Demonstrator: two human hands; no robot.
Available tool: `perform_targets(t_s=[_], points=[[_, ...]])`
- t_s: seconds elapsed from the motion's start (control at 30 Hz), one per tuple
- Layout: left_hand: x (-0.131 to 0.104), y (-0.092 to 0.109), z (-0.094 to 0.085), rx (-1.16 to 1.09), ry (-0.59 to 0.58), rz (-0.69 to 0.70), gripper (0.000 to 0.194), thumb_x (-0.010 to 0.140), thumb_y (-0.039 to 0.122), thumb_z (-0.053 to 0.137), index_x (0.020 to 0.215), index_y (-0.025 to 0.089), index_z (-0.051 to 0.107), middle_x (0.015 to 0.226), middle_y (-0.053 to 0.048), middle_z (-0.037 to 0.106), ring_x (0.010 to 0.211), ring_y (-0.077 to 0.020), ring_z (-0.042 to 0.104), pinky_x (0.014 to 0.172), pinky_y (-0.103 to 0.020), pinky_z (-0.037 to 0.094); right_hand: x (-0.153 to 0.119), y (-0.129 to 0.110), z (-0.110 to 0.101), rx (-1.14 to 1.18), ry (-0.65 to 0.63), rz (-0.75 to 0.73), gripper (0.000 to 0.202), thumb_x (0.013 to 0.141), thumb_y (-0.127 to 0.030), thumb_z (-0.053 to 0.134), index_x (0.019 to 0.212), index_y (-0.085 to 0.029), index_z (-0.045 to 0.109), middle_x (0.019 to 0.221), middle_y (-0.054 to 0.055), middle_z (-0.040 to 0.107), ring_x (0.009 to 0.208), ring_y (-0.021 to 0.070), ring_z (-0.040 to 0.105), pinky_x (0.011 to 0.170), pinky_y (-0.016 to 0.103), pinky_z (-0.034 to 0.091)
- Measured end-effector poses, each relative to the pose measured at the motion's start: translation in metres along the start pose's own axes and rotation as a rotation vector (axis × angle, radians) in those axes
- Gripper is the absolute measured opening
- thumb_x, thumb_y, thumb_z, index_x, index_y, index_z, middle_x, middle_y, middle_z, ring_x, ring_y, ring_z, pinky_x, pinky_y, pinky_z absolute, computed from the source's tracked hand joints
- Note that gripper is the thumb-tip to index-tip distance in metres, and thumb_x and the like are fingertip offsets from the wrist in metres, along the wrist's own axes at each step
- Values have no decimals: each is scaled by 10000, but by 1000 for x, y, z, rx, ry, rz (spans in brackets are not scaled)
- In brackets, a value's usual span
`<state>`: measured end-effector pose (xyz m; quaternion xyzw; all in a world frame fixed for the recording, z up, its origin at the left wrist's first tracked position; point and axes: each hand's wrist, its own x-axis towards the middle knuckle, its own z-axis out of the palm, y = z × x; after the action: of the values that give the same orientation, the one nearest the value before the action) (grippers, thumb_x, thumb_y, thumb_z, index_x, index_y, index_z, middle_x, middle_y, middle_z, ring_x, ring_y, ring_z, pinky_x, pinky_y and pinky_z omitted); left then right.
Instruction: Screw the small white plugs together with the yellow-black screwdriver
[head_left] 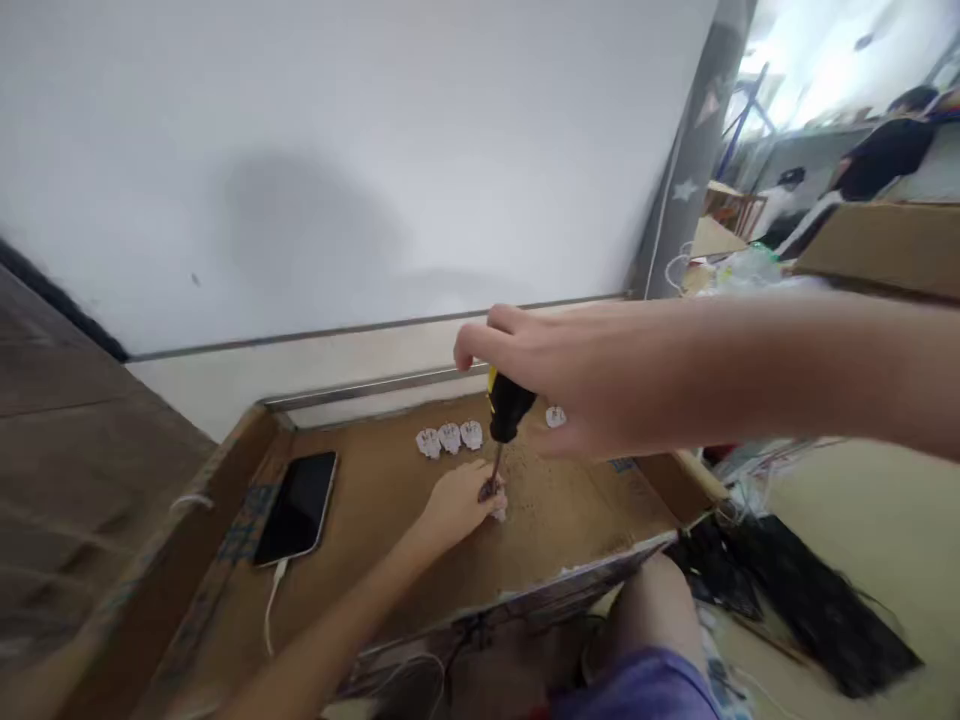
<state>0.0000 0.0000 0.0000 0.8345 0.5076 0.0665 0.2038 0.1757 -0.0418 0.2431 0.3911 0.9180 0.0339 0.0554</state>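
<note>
My right hand [525, 360] is closed round the black and yellow handle of a screwdriver [511, 405], which stands nearly upright with its shaft pointing down. Below it, my left hand [459, 497] pinches a small white plug [499, 508] against the cardboard. The screwdriver's tip meets the plug close to my left fingertips, where a dark spot shows; the exact contact is hidden. Three similar white plugs [450, 438] stand in a row just beyond my left hand. Another white plug [555, 416] is partly visible under my right hand.
The work surface is a shallow cardboard tray [375, 520] with raised sides. On its left lies a black phone [298, 508] with a white cable [270, 610]. A white wall panel [375, 180] rises behind. Two people [885, 155] are at the far right, beyond a cardboard box [881, 245].
</note>
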Motion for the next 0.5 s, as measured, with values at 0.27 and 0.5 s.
perform_targets(t_s=[0.27,0.5], points=[[0,1,3,2,16,-8,166,817,297,573,953,210,610,992,-18,639,970,-217,584,823,-295,411,10,-7,3,-90,139,-36,455,784,-312,593,1201,-237,428,947,40,626,489,97,499,430,267,311],[3,-5,5,-22,28,11,174,796,317,600,936,217,618,968,-14,644,911,-211,602,763,-283,424,8,-4,-1,-118,102,179,489,777,-487,577,1173,-214,486,694,18,633,477,113,517,484,283,318]])
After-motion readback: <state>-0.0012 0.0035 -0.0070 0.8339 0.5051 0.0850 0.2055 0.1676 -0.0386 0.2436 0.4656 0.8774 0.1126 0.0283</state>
